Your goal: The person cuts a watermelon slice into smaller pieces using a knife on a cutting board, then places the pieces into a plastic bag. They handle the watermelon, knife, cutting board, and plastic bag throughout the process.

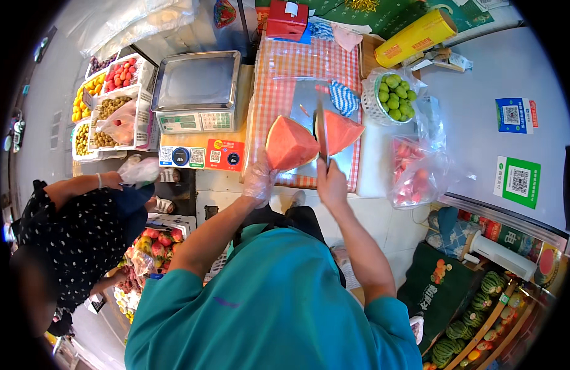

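On the checkered cloth in front of me, a large watermelon wedge [291,145] lies on a grey board [306,92]. My left hand [260,177], in a clear plastic glove, grips that wedge at its near left side. My right hand [331,185] is bare and wrapped round the handle of a long knife [322,129]. The blade points away from me and stands between the large wedge and a second watermelon piece [343,132] on the right. Whether the blade touches either piece I cannot tell. A blue-and-white striped cloth [344,98] lies just beyond the second piece.
Left of the cloth is a weighing scale [196,86], with fruit crates [121,102] beyond it. A basket of green fruit [393,98], a bag of red fruit [417,172] and a yellow roll [414,38] stand right. At left, another person [81,216] holds a plastic bag.
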`<state>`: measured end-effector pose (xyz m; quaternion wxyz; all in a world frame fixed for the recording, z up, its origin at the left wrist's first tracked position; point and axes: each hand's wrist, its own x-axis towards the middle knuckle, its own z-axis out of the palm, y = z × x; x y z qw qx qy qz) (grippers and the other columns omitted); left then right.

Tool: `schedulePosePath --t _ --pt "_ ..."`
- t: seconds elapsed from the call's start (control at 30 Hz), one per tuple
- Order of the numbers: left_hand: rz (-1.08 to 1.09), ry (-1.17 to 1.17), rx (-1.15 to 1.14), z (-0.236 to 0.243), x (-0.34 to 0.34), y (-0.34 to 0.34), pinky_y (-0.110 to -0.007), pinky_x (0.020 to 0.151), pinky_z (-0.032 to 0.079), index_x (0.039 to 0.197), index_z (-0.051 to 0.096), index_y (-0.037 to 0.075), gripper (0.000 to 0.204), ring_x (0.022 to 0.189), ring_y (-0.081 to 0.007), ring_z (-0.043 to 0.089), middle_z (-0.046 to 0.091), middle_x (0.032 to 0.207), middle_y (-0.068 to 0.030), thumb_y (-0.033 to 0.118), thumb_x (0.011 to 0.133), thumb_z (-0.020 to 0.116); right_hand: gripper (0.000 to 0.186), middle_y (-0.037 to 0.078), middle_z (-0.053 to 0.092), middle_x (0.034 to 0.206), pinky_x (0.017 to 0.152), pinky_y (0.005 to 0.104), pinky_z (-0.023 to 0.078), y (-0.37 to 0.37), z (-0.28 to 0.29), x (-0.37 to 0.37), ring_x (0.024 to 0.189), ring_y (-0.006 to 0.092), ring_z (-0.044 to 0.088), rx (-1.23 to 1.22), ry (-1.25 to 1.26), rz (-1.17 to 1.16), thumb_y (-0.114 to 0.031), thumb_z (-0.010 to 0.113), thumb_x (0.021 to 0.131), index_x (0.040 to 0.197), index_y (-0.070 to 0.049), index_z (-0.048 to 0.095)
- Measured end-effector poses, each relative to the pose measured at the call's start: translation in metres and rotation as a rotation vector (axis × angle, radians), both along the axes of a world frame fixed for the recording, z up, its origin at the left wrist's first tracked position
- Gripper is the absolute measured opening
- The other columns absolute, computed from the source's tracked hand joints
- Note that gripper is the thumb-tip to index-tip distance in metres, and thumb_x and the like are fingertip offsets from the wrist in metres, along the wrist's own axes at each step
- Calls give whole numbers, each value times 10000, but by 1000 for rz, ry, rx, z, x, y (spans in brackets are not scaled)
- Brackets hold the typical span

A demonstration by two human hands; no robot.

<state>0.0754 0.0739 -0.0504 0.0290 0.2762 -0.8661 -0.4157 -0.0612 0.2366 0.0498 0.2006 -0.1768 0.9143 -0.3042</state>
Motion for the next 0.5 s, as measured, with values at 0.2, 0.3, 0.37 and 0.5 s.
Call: schedulePosePath --t 0.2,0.3,0.37,0.5 --pt "206 48 -74 -3 -7 46 -520 634 487 1480 315 -47 635 735 -473 630 656 828 -267 102 940 613 393 293 656 767 674 568 497 13 -29 47 758 502 646 -120 -97 36 -362 521 1027 959 20 582" --pt "219 -27 -111 -8 -9 57 -525 687 504 1462 306 -86 670 792 -460 661 672 892 -280 164 938 642 403 302 648 749 646 560 494 15 -37 46 742 505 643 -126 -85 75 -343 536 1026 907 40 572" --pt "216 -32 -137 -17 -7 59 -530 709 499 1456 322 -86 653 825 -463 657 675 908 -275 180 946 632 410 317 643 736 628 567 497 15 -44 42 721 512 641 -130 -49 110 -335 540 1025 882 48 562" --pt "217 -24 -115 -17 -8 61 -536 760 490 1435 374 -57 588 890 -474 645 680 945 -265 184 956 615 395 310 644 721 628 562 508 18 -44 37 712 503 648 -170 -29 148 -323 534 1024 900 51 561"
